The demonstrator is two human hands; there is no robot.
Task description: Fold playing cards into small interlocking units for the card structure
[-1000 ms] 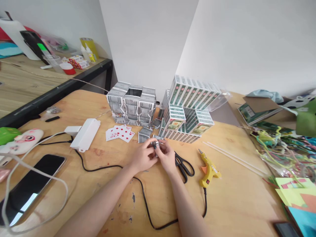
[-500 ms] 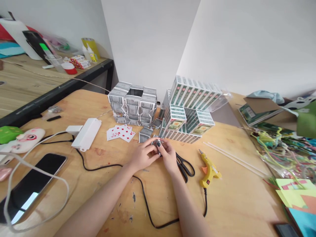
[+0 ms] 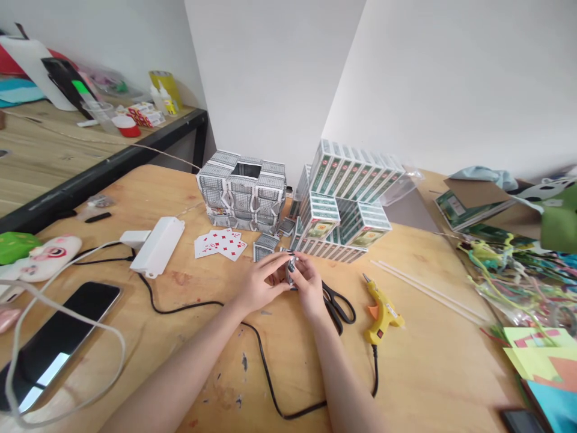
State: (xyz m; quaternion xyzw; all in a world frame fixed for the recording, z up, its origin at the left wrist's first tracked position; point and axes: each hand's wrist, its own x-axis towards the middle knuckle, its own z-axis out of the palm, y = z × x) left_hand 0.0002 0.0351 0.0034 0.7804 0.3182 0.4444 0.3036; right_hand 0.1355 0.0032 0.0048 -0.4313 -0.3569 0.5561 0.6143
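Note:
My left hand [image 3: 267, 279] and my right hand [image 3: 307, 282] meet over the middle of the table, fingers curled round a small folded playing card [image 3: 291, 273]. Most of that card is hidden by my fingers. Just beyond my hands lies a small stack of patterned card backs [image 3: 265, 246], and left of it a fan of face-up diamond cards [image 3: 220, 243]. Behind stands a hollow block built of folded cards [image 3: 243, 189]. Black-handled scissors [image 3: 338, 305] lie against the right side of my right hand, their blades out of sight.
Green-and-white card boxes [image 3: 320, 216] are stacked behind my hands. A yellow glue gun [image 3: 382, 313] lies to the right, its black cord [image 3: 265, 361] looping in front. Clear glue sticks [image 3: 424, 288], a white power strip [image 3: 158, 246] and a phone [image 3: 67, 337] also lie about.
My fingers have shifted slightly around the folded card, the left fingers reaching further over its top. Everything else stays where it was.

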